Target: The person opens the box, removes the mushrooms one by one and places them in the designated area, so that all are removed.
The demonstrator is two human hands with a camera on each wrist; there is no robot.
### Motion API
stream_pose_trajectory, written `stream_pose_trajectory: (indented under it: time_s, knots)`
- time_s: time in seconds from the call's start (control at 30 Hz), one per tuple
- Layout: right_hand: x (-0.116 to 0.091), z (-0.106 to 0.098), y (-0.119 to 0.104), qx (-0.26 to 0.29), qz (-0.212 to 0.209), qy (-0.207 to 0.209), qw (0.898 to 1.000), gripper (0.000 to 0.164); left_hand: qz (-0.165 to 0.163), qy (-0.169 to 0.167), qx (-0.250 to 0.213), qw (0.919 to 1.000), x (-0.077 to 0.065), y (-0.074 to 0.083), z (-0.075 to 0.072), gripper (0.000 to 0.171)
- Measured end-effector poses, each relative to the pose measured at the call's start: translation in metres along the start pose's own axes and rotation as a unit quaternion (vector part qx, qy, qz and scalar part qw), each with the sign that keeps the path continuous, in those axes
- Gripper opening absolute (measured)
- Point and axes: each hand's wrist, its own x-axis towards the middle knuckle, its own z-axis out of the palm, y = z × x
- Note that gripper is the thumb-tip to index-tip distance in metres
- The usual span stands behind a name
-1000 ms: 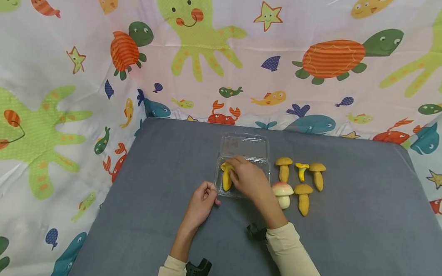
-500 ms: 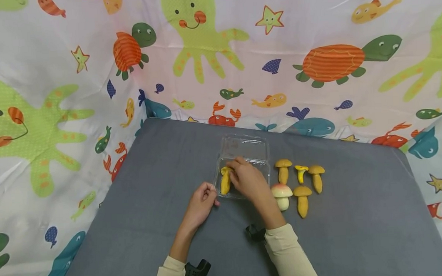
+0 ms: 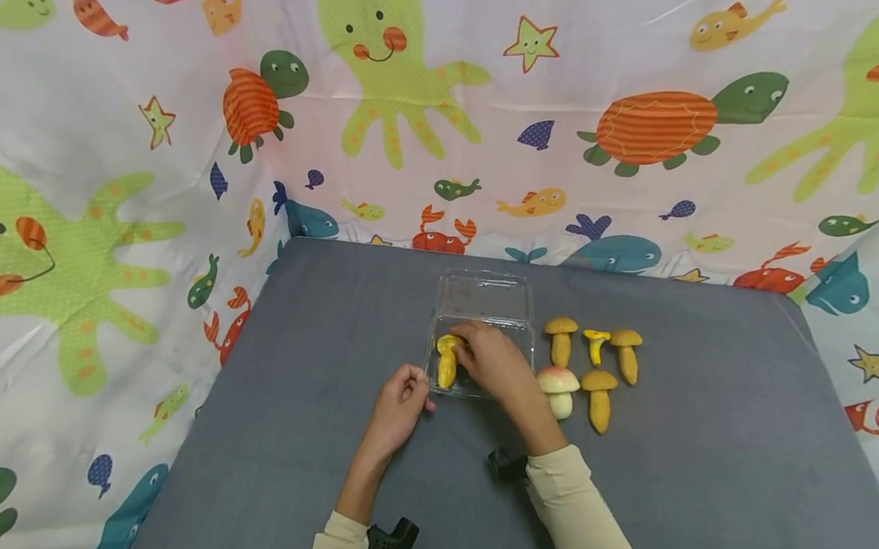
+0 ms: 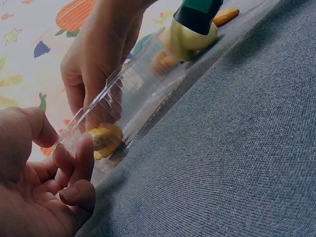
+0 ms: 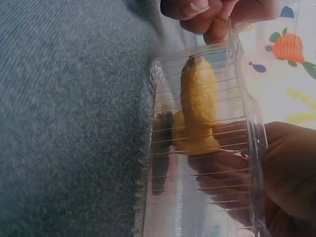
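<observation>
A clear plastic clamshell box (image 3: 483, 293) lies on the grey cloth with its lid folded back. My left hand (image 3: 401, 403) pinches the box's near left rim between thumb and fingers; the left wrist view shows this hand (image 4: 44, 173) up close. Inside the box, at its left side, is a yellow toy mushroom (image 3: 447, 369), stem toward me. My right hand (image 3: 494, 359) reaches into the box and holds the mushroom by its cap end. Through the ribbed wall in the right wrist view, the fingers of the right hand (image 5: 286, 168) meet the mushroom's cap (image 5: 197, 140).
Right of the box, several toy mushrooms lie on the cloth: a pale one with a reddish cap (image 3: 558, 393), a small bright yellow one (image 3: 596, 347), and brown ones such as the nearest (image 3: 599, 403). A curtain with sea animals (image 3: 405, 185) stands behind the table (image 3: 723, 425).
The yellow mushroom has shifted slightly toward me and to the left inside the box, its cap turning a little, with my right hand following. My left hand has stayed at the rim.
</observation>
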Motion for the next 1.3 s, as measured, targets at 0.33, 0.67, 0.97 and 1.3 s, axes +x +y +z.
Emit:
stream_pose_trajectory:
  time_s: [0.33,0.67,0.97,1.3]
  knots:
    - [-0.0033,-0.0012,0.0025,0.016,-0.003,0.009,1.000,0.028,0.007,0.000,-0.009,0.9999,-0.0004,0.0009,0.0008,0.011]
    - [-0.0061,-0.0008,0.0025,0.013,-0.002,0.015,1.000,0.027,0.017,0.005,-0.023,0.9996,-0.0023,0.0000,0.0023,0.009]
    - [-0.0075,-0.0003,0.0043,0.022,0.006,0.032,0.999,0.025,0.012,0.002,-0.010,0.9999,-0.0007,-0.0006,0.0019,0.011]
    - [-0.0089,-0.0035,0.0044,0.045,0.016,0.075,0.996,0.024,0.012,0.009,-0.013,0.9998,-0.0003,0.0007,0.0030,0.009]
